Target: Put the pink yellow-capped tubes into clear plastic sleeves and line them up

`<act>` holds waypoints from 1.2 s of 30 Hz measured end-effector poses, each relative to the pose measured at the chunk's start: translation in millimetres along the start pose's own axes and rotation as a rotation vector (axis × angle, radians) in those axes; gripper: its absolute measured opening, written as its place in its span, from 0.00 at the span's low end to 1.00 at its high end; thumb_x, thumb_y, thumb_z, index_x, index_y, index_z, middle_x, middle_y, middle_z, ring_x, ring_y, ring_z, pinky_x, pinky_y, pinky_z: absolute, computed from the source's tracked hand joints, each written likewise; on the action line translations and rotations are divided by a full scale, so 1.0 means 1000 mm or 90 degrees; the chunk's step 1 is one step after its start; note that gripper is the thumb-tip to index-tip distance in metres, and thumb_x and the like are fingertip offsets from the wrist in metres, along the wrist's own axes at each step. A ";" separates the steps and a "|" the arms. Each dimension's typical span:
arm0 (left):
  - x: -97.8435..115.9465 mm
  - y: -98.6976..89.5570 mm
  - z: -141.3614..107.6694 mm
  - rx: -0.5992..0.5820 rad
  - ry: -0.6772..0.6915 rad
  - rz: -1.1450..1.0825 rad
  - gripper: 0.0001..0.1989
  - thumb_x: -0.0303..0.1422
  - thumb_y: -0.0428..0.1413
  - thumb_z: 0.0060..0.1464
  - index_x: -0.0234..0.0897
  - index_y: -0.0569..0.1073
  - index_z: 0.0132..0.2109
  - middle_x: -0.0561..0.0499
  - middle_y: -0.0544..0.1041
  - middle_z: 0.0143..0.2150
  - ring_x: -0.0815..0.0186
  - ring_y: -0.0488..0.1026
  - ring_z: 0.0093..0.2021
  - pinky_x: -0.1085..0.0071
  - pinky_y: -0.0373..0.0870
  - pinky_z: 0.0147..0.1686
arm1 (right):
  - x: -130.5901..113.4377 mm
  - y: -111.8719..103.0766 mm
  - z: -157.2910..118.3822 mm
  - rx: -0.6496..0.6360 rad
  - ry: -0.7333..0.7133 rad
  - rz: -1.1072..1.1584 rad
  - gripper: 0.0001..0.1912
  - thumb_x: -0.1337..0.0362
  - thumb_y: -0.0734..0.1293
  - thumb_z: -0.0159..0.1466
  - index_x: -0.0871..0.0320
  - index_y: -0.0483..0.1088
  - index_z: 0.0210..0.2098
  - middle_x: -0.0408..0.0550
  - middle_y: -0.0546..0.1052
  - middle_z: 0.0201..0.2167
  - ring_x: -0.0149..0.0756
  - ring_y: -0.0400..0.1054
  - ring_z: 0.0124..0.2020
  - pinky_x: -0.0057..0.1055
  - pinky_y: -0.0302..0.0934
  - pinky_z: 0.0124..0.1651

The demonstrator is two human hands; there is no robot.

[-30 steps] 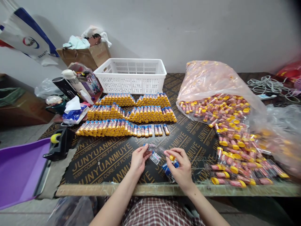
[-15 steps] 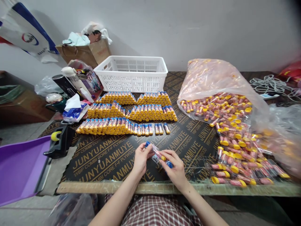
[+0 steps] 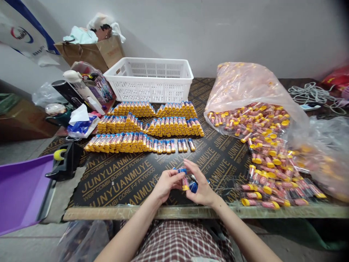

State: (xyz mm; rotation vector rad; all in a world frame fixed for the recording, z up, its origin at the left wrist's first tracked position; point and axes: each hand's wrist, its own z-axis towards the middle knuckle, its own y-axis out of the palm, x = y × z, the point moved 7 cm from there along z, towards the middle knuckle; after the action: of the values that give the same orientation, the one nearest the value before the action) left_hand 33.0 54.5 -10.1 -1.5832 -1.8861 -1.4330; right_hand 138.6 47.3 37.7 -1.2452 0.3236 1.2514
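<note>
A small clear tube [image 3: 185, 183] with a blue cap and a yellow end stands tilted in my left hand [image 3: 167, 185], pinched between thumb and fingers. My right hand [image 3: 202, 186] is open just to the right of it, thumb and index finger spread apart. Blue caps [image 3: 194, 187] lie on the table partly behind my right hand; their number is hidden. Beyond both hands, a short row of blue-and-yellow tubes [image 3: 164, 146] continues from the stacked tubes [image 3: 117, 143]. I cannot tell whether my right fingertips touch the held tube.
Pink tubes with yellow ends [image 3: 268, 171] spill from a big plastic bag [image 3: 242, 82] on the right. A white basket [image 3: 148, 87] stands behind the stacks. To the left are a tape dispenser [image 3: 67, 163], a tissue pack [image 3: 81, 127] and a purple dustpan-like tray [image 3: 24, 193].
The held tube has turned from slanting to nearly upright. My right hand has let go of its yellow end and opened. The view has shifted slightly.
</note>
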 end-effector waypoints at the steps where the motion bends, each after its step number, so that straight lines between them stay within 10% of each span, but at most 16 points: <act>1: -0.001 0.001 0.000 -0.001 -0.003 0.002 0.15 0.39 0.65 0.39 0.29 0.75 0.29 0.50 0.74 0.24 0.72 0.69 0.22 0.75 0.66 0.25 | 0.000 0.001 0.000 -0.008 -0.002 0.018 0.43 0.75 0.61 0.47 0.54 0.48 0.62 0.53 0.58 0.60 0.45 0.54 0.60 0.44 0.56 0.58; 23: -0.001 -0.011 0.005 0.036 0.017 -0.002 0.19 0.44 0.63 0.40 0.32 0.73 0.32 0.49 0.75 0.26 0.70 0.70 0.23 0.74 0.66 0.26 | 0.006 0.000 0.016 -0.015 0.000 0.051 0.40 0.73 0.61 0.47 0.56 0.51 0.60 0.52 0.65 0.54 0.42 0.63 0.53 0.39 0.59 0.55; 29: 0.019 -0.053 0.014 0.328 0.203 0.568 0.15 0.42 0.64 0.37 0.38 0.73 0.31 0.50 0.73 0.30 0.64 0.70 0.31 0.72 0.61 0.32 | 0.057 -0.012 0.090 -0.013 0.002 -0.202 0.41 0.70 0.62 0.48 0.59 0.49 0.61 0.54 0.64 0.56 0.44 0.60 0.54 0.41 0.54 0.56; 36: 0.014 -0.057 0.026 0.359 0.202 0.802 0.03 0.32 0.60 0.45 0.41 0.73 0.28 0.53 0.72 0.29 0.66 0.68 0.31 0.73 0.55 0.30 | 0.096 0.007 0.130 -0.087 0.016 -0.310 0.39 0.67 0.65 0.46 0.62 0.56 0.59 0.58 0.70 0.50 0.47 0.62 0.46 0.41 0.53 0.48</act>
State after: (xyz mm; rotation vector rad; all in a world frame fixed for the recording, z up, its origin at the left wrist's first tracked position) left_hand -11.9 89.2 -39.4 -1.5671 -0.6563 -0.4665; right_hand 113.9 204.4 9.0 -1.3557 -0.0518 0.8480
